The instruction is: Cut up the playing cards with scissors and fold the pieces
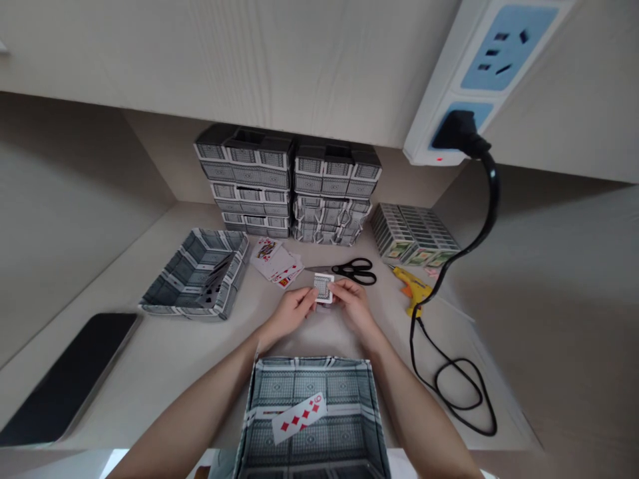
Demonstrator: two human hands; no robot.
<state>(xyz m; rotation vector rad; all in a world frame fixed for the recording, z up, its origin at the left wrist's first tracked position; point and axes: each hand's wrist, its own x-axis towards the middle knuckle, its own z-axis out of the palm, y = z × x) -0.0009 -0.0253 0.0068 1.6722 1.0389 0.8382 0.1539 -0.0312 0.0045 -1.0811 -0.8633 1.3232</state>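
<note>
Between my two hands, a playing card is held with its grey patterned back facing up. My left hand pinches its left edge, and my right hand grips the right edge. Whether the card is folded or more than one lies there, I cannot tell. Just beyond it rest black-handled scissors. Several loose playing cards are spread face up to the left of the scissors. Close to my body, between my forearms, stands a box made of cards; a piece of a diamond card lies inside.
An open card tray holding dark cards sits at left, near a black flat device. Stacked card boxes line the back, with card decks beside them. A yellow glue gun and its cord lie right, below a power strip.
</note>
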